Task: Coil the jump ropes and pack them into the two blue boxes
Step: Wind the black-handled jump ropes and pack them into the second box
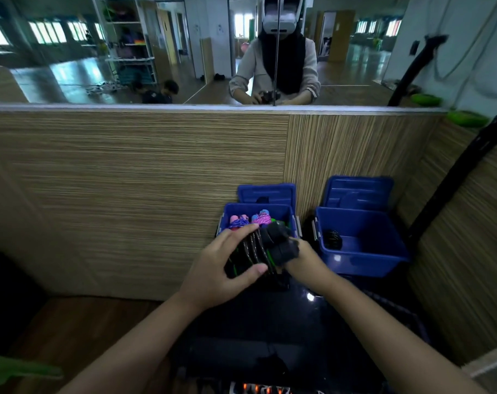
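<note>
Gripping one coiled black jump rope (255,251), left hand (224,268) and right hand (304,260) held it just before the fuller blue box (288,214).

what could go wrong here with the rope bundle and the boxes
1. The black rope bundle is gripped only at its ends by the left hand and right hand; letting go with one hand could let the coils spring loose.
2. The left blue box already holds pink and purple coiled ropes, so squeezing another in may disturb them.
3. The right blue box, holding just one black coil, looks like the roomier choice.
</note>
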A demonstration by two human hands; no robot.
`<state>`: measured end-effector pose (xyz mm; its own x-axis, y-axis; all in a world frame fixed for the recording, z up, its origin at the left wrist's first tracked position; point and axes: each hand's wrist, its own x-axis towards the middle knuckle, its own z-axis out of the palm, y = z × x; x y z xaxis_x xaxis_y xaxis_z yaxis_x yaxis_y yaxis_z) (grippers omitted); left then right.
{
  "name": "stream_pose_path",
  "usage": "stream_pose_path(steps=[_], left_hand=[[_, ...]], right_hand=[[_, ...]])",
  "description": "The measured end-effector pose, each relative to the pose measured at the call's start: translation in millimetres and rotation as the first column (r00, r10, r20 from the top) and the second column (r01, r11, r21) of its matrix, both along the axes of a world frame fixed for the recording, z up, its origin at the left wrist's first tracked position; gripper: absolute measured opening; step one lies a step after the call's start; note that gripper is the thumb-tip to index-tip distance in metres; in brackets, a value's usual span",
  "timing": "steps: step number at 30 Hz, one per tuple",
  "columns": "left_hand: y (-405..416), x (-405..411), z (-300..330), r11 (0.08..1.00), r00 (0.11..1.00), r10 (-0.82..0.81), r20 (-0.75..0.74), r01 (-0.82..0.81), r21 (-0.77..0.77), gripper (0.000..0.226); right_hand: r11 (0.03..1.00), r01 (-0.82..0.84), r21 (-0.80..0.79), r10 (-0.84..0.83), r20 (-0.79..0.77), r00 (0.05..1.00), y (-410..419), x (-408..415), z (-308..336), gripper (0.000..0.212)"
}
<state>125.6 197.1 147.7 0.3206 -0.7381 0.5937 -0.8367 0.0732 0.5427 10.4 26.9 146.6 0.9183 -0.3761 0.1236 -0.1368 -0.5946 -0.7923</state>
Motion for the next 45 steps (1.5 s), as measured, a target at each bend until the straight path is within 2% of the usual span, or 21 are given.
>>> stream_pose_path(steps=[2, 4, 5, 7, 11, 13, 15, 17, 19, 23, 27, 30, 33, 35, 40, 45], left_hand=[[-4.5, 7.3, 2.4, 0.991, 0.994, 0.101, -0.043, -0.105, -0.087, 0.057], [-8.8, 17.2, 4.9, 0.962, 0.972, 0.216, -0.089, -0.228, -0.152, 0.054], [-11.2, 21.0, 4.8, 0.945, 0.958, 0.269, -0.101, -0.283, -0.165, 0.053], [-16.2, 26.3, 0.9, 0.922, 0.933, 0.339, -0.122, -0.356, -0.156, 0.053], [-21.4, 39.6, -17.1, 0.877, 0.883, 0.451, -0.130, -0.465, -0.117, 0.056], [-20.5, 49.0, -24.6, 0.846, 0.842, 0.516, -0.157, -0.530, -0.061, 0.059], [-18.0, 53.2, -33.4, 0.829, 0.823, 0.558, -0.104, -0.558, 0.033, 0.063], [-14.5, 49.0, -45.0, 0.832, 0.840, 0.541, 0.037, -0.542, 0.118, 0.066], [-10.2, 41.4, -56.7, 0.863, 0.877, 0.457, 0.147, -0.477, 0.164, 0.066], [-3.3, 21.5, -61.6, 0.932, 0.936, 0.258, 0.240, -0.306, 0.196, 0.066], [-4.2, 4.1, -54.5, 0.977, 0.931, 0.070, 0.358, -0.136, 0.162, 0.068], [-4.0, -2.9, -46.8, 0.991, 0.902, -0.033, 0.430, -0.025, 0.130, 0.071], [-4.4, -3.7, -40.8, 0.996, 0.891, -0.052, 0.451, 0.014, 0.086, 0.077], [-4.2, -2.2, -38.7, 0.996, 0.888, -0.058, 0.455, 0.023, 0.082, 0.081], [-5.5, -5.9, -38.8, 0.992, 0.865, -0.094, 0.492, 0.042, 0.115, 0.070], [-7.0, -7.1, -40.8, 0.990, 0.887, -0.105, 0.450, 0.051, 0.129, 0.059]], right_hand=[[0.999, -0.004, 0.035, 0.004, -0.007, 1.000, 8.9, 0.9, -11.8, 0.022], [0.991, 0.011, 0.135, -0.015, 0.030, 0.999, 24.6, 0.6, -20.1, 0.010], [0.981, 0.029, 0.191, -0.037, 0.041, 0.998, 32.8, 0.8, -22.3, 0.010], [0.980, 0.050, 0.190, -0.059, 0.045, 0.997, 45.1, 2.1, -26.9, 0.010], [0.998, 0.026, 0.056, -0.024, -0.032, 0.999, 59.1, -4.9, -32.6, 0.012], [0.998, -0.004, -0.068, 0.003, -0.022, 1.000, 61.6, -12.0, -34.8, 0.013], [0.975, -0.026, -0.221, 0.029, 0.007, 1.000, 57.9, -15.4, -33.6, 0.017], [0.947, -0.089, -0.310, 0.089, -0.016, 0.996, 51.0, -16.3, -20.1, 0.019], [0.912, -0.156, -0.378, 0.147, -0.052, 0.988, 37.7, -15.9, -3.2, 0.021], [0.854, -0.207, -0.478, 0.221, -0.028, 0.975, 4.5, -22.0, 30.6, 0.021], [0.833, -0.260, -0.489, 0.275, -0.043, 0.960, -15.9, -23.1, 46.7, 0.017], [0.900, -0.288, -0.328, 0.286, -0.054, 0.957, -25.6, -18.4, 50.4, 0.014], [0.968, -0.238, -0.076, 0.231, -0.090, 0.969, -28.9, -15.7, 52.0, 0.011], [0.977, -0.212, 0.023, 0.213, -0.098, 0.972, -28.3, -13.6, 50.8, 0.012], [0.935, -0.141, 0.326, 0.188, -0.116, 0.975, -30.8, -13.6, 42.9, 0.010], [0.866, -0.072, 0.495, 0.165, -0.145, 0.976, -34.5, -18.2, 30.5, 0.012]])
